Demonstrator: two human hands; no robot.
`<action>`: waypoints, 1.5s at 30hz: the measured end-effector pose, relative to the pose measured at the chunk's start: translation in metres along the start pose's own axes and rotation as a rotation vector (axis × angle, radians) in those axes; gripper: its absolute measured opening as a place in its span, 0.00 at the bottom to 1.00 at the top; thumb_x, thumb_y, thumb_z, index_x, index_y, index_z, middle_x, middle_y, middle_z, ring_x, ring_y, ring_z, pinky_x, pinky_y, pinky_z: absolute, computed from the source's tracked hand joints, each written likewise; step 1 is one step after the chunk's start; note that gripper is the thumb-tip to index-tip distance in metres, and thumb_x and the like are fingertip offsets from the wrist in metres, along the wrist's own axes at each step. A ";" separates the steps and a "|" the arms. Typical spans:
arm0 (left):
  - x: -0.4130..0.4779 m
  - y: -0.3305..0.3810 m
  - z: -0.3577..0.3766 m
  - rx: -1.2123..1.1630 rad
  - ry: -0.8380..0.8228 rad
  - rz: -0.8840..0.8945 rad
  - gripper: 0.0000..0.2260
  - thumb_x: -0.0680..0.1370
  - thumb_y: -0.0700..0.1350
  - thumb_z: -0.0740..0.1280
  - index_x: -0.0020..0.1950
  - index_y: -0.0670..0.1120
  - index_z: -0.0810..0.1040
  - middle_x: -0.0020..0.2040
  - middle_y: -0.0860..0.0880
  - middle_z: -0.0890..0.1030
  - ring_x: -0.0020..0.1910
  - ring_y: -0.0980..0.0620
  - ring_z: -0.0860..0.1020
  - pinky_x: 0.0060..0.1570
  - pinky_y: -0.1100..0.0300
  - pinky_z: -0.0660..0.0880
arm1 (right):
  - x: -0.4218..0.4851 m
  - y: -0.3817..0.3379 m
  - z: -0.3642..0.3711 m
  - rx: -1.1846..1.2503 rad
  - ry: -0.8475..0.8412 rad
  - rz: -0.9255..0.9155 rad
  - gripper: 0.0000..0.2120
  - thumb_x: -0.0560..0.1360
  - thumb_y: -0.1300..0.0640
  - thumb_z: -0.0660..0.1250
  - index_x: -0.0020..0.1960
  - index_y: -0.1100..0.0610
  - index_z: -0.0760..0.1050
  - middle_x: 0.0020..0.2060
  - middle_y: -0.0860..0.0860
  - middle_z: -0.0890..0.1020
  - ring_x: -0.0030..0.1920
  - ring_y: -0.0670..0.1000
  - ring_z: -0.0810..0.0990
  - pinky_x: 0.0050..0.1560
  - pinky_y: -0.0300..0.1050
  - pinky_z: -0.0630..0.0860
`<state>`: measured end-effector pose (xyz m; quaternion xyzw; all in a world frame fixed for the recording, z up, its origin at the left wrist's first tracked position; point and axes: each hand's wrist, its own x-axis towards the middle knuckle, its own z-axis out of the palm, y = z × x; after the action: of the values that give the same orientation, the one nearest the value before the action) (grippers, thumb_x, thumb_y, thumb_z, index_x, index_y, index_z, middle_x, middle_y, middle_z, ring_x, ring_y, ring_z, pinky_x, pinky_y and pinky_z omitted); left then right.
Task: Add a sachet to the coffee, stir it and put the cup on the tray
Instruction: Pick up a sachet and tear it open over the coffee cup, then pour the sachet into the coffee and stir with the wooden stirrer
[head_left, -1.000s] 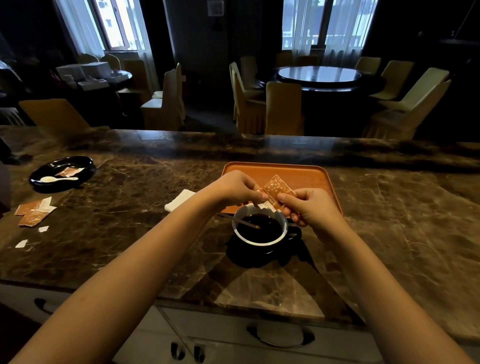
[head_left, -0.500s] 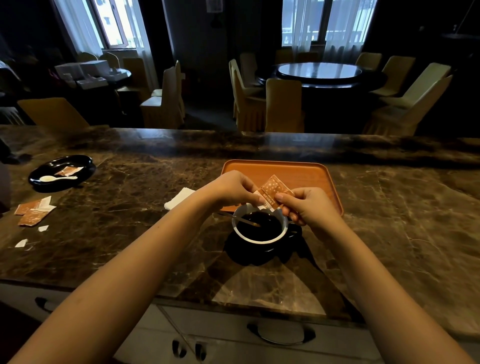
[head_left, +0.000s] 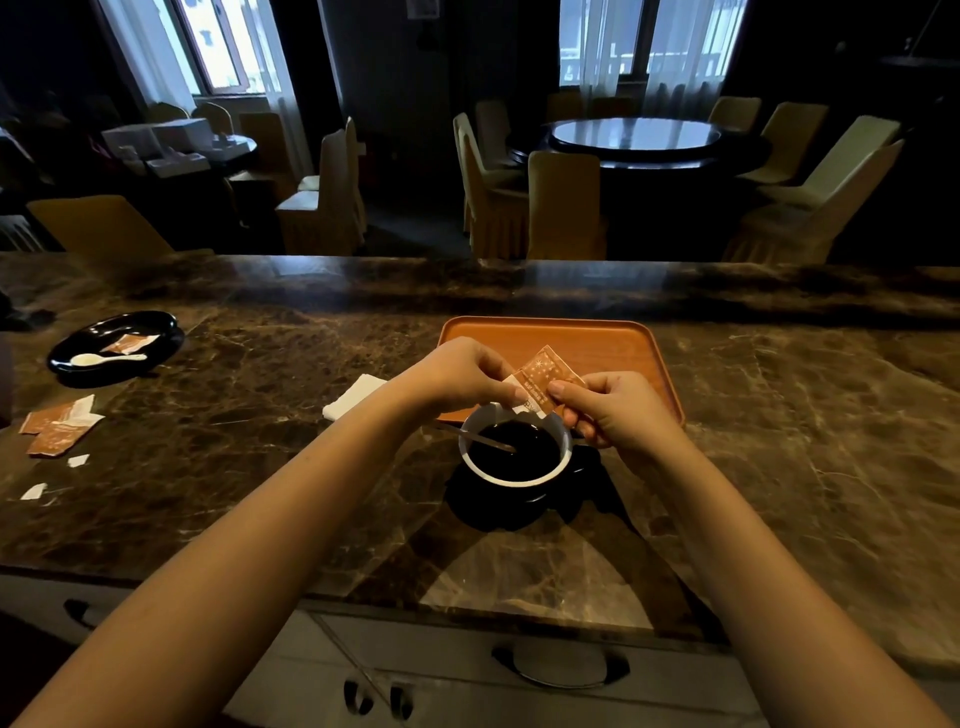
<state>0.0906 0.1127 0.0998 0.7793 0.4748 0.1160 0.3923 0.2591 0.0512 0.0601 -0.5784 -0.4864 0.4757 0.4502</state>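
A dark cup full of black coffee stands on a black saucer on the marble counter, with a thin stir stick leaning in it. Just above its far rim both hands pinch one orange sachet. My left hand holds its left edge and my right hand holds its right edge. The sachet's lower white end points down over the coffee. Right behind the cup lies the orange tray, nothing on it.
A white napkin lies left of the cup. Far left is a black dish with a white spoon and a sachet. Used sachets and torn paper bits lie near the counter's left edge. Drawer handles sit below the counter front.
Both hands have kept the sachet over the cup. It has tilted a little, its lower end dipping closer to the rim. The cup and stick have not moved.
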 end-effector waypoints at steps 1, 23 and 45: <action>-0.001 -0.001 0.000 -0.001 0.024 0.028 0.11 0.72 0.42 0.69 0.54 0.46 0.79 0.40 0.54 0.79 0.40 0.58 0.75 0.39 0.66 0.69 | 0.000 0.000 0.000 0.013 0.004 0.014 0.14 0.73 0.55 0.68 0.29 0.55 0.78 0.22 0.48 0.77 0.21 0.43 0.70 0.21 0.31 0.66; -0.021 -0.009 0.006 -0.078 0.373 0.358 0.04 0.73 0.43 0.68 0.46 0.50 0.80 0.40 0.59 0.79 0.38 0.66 0.77 0.39 0.76 0.73 | -0.018 -0.001 0.005 -0.439 0.230 -0.477 0.06 0.73 0.58 0.67 0.48 0.50 0.75 0.42 0.40 0.76 0.43 0.40 0.76 0.39 0.31 0.72; -0.072 -0.040 0.002 -0.495 0.461 0.106 0.05 0.74 0.45 0.66 0.47 0.51 0.81 0.45 0.53 0.83 0.43 0.58 0.82 0.40 0.65 0.77 | -0.020 -0.004 0.036 -0.278 0.023 -0.346 0.05 0.75 0.55 0.65 0.45 0.52 0.79 0.38 0.45 0.81 0.37 0.38 0.79 0.35 0.30 0.74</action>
<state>0.0288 0.0614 0.0834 0.6372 0.4673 0.4212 0.4452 0.2220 0.0342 0.0609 -0.5480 -0.6342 0.3132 0.4465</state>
